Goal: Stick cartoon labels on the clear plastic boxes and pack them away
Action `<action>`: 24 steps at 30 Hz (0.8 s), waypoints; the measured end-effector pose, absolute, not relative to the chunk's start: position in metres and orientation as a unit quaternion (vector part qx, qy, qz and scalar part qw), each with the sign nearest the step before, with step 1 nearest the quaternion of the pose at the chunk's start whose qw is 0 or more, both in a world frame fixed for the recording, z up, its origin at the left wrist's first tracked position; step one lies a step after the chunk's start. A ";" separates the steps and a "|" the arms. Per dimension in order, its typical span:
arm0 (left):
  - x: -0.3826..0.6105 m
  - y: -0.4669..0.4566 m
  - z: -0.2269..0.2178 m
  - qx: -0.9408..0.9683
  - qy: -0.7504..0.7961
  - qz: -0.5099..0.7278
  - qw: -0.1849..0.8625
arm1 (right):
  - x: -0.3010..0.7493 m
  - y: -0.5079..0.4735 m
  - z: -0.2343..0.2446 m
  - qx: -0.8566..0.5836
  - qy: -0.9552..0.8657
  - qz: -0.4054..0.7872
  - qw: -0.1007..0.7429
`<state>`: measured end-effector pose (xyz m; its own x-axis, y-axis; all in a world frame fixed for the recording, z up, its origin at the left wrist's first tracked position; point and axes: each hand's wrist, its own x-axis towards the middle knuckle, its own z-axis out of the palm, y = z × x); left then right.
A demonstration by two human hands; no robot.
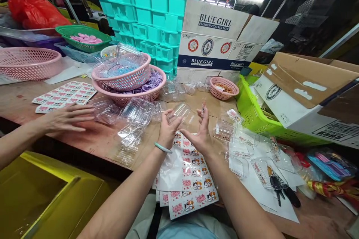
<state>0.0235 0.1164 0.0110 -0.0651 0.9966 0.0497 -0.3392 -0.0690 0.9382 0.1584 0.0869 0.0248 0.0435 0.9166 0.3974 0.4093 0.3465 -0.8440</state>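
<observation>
In the head view, with the clock centred between the person's two hands, the left hand (169, 129) is partly closed, gripping a clear, thin-walled plastic box (181, 111) that lies at 12 o'clock. The right hand (202, 136) is spread, its thumb stretched towards the left hand, well apart from the raised forefinger; a small clear piece with reddish marks (203, 106) sits at its fingertips, though whether it is stuck or gripped I cannot tell. The forearms rise from 7 and 5 o'clock and converge, and a pale green ring-shaped bangle (163, 148) circles the left wrist.

At 6 o'clock, white sticker sheets printed with cartoon animals and pink lettering (196, 183) lie beneath the hands and wrists. More clear plastic boxes (137, 112) are heaped on the reddish-brown table (95, 140) at 9 to 10 o'clock, near the left hand. At 4 o'clock, clear boxes with printed labels (259, 171) lie on white paper. A small round pink plastic basket (223, 88) stands at 1 o'clock. At 9 o'clock, a co-worker's hand (70, 117) reaches in, fingers extended and slightly parted.
</observation>
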 end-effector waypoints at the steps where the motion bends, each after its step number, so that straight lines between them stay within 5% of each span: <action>1: 0.023 0.114 0.009 0.400 0.388 0.606 0.567 | 0.158 0.090 0.024 -0.536 -0.638 0.247 0.494; 9: 0.008 0.099 0.015 0.331 0.374 0.702 0.507 | 0.169 0.121 0.000 -0.474 -0.735 0.256 0.411; 14: -0.022 0.072 0.040 0.291 0.293 0.602 0.684 | 0.190 0.133 -0.026 -0.615 -0.605 0.234 0.448; 19: -0.025 0.030 0.021 0.243 0.305 0.436 0.811 | 0.196 0.107 0.011 -0.635 -0.554 0.174 0.509; 24: -0.012 0.013 -0.003 0.244 0.327 0.436 0.802 | 0.181 0.041 0.058 -0.545 -0.517 0.357 0.555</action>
